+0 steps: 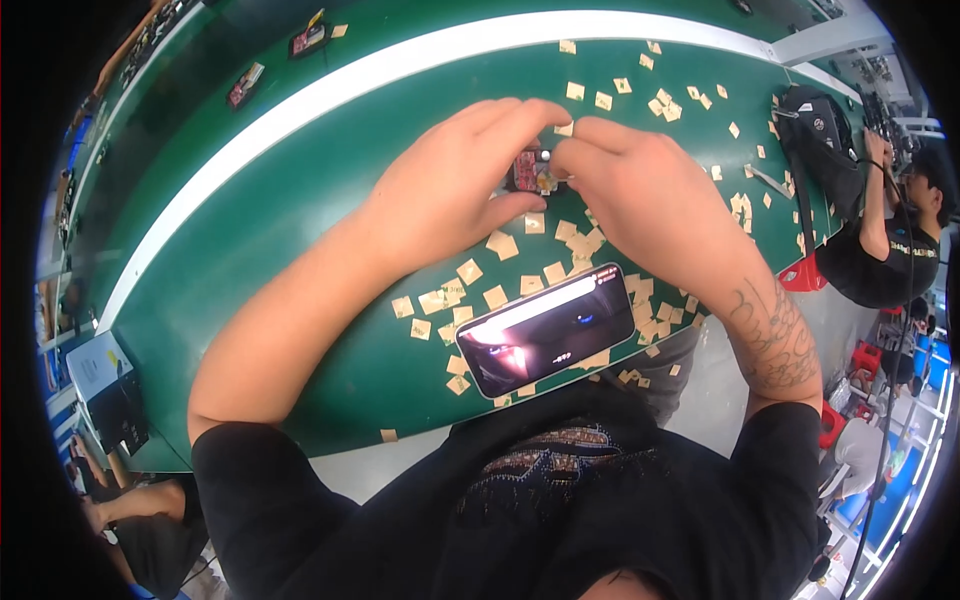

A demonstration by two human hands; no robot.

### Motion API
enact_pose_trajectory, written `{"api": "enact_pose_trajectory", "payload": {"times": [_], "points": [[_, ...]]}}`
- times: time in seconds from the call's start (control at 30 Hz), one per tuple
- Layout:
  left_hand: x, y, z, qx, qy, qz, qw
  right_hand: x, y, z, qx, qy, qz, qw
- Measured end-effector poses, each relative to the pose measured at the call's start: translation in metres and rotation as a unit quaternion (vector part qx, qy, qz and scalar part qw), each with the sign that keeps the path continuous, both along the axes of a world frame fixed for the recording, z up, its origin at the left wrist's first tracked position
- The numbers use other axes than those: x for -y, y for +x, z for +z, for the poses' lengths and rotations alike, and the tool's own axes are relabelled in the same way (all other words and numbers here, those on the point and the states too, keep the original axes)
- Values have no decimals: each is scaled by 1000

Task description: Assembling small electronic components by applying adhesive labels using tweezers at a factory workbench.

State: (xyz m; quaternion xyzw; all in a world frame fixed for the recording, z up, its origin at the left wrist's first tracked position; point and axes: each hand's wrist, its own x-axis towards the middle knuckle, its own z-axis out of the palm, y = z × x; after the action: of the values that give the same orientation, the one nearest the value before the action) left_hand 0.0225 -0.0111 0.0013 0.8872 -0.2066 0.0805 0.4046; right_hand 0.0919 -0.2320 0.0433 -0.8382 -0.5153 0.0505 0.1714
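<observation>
A small dark device with a red circuit board (525,172) and a whitish part on its right side lies between my hands. My left hand (455,165) curls round it, fingers over its far side and thumb along its near edge. From the right, my right hand (635,180) bends over the same device with thumb and fingers pinched together. Something thin and pale shows at those fingertips, too small to name. Below my hands a phone (548,332) with a lit screen lies tilted among many tan paper squares (502,245).
All this lies on a green tabletop (230,260) bordered by a white rail (330,75). Similar devices (308,38) sit beyond the rail. Tweezers (768,182) and a black bag (822,135) are at right. A white and black box (100,375) stands at left. Another person (880,240) sits at right.
</observation>
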Motion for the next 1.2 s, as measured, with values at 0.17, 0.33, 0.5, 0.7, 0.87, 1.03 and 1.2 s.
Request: {"api": "enact_pose_trajectory", "payload": {"times": [0.17,0.33,0.5,0.7,0.87,1.03,1.2], "points": [[3,1,1,1,6,5,1000,7,3,-13,-76,98,-20,992],[5,-2,3,0,22,3,1000,-1,-7,10,32,-20,-12,999],[4,-3,2,2,16,8,1000,3,0,-1,-19,33,-14,999],[3,-3,0,-4,13,11,1000,19,3,-31,-223,183,-70,955],[-1,-4,5,5,34,-2,999,22,11,-29,-207,229,-72,949],[-5,-2,8,-36,27,-9,999,19,17,-17,-125,133,-17,983],[-4,-3,16,-59,65,-23,996,19,13,-19,-190,127,-51,972]]}}
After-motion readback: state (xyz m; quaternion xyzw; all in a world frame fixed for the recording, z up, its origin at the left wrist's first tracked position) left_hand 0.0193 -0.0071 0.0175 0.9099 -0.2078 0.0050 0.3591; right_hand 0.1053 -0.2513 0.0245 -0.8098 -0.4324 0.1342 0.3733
